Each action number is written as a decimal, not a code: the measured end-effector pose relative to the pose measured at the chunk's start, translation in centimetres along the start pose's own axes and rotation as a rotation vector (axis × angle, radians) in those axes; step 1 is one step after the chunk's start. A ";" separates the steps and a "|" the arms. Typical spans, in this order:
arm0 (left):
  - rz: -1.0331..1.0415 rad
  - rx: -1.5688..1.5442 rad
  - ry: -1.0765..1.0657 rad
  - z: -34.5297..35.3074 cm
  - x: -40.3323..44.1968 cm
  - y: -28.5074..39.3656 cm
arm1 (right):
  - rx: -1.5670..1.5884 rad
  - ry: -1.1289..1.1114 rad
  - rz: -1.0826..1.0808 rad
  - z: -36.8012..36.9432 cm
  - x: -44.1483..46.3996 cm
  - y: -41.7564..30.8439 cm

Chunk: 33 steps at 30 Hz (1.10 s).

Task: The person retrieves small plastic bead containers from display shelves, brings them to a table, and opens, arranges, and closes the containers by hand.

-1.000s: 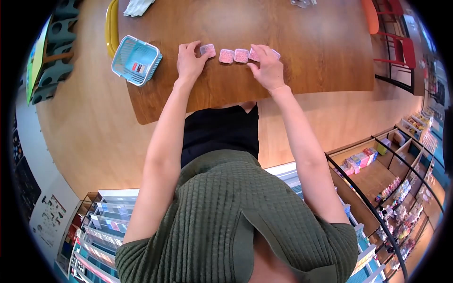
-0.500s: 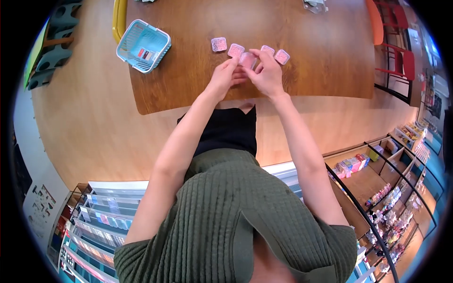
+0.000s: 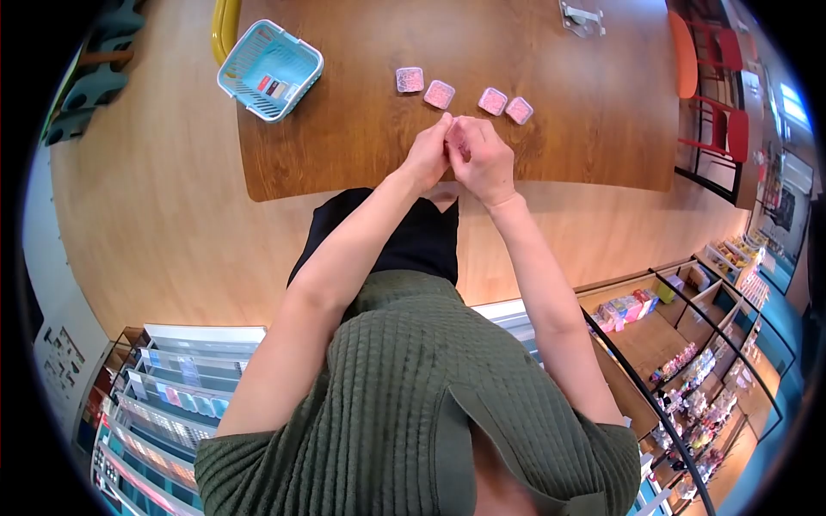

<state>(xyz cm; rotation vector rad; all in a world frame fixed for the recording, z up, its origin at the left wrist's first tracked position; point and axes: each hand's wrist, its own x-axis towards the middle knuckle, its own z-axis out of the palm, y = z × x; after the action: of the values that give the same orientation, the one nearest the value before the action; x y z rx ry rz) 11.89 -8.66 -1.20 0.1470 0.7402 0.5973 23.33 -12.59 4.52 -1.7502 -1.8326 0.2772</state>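
Close together over the table's near edge, my left hand [image 3: 428, 153] and my right hand [image 3: 485, 160] have their fingers closed around a small pink box [image 3: 462, 144]. Most of that box is hidden by the fingers. Beyond the hands, similar small square boxes with pink contents lie on the wooden table. One pink box [image 3: 409, 80] and another pink box [image 3: 440, 94] are to the left. To the right lie a third pink box [image 3: 492, 101] and a further pink box [image 3: 520, 110].
A light blue plastic basket [image 3: 298, 79] with a label inside stands at the table's left side. A clear object [image 3: 583, 19] lies at the far right of the wooden table [image 3: 344, 146]. Red chairs [image 3: 718, 129] stand to the right. Stocked shelves [image 3: 671, 335] are behind on both sides.
Both hands have drawn back toward my body with the small box, and my right fingers have curled over it. The pink boxes on the table now show uncovered.
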 end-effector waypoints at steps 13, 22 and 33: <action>-0.108 -0.121 -0.176 -0.4 1.3 2.1 | 0.723 -0.041 0.650 -2.0 4.8 2.6; -0.080 -0.126 -0.048 -0.3 2.0 2.3 | 0.853 -0.301 0.827 -2.1 8.3 6.4; -0.213 0.000 0.202 -0.5 0.4 2.1 | 0.608 -0.237 0.605 0.6 11.4 11.4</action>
<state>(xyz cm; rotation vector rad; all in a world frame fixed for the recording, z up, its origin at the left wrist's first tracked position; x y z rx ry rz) 10.86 -6.67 -1.09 0.0064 0.9381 0.4118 33.03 -0.13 1.04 -1.8059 -1.1188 1.1850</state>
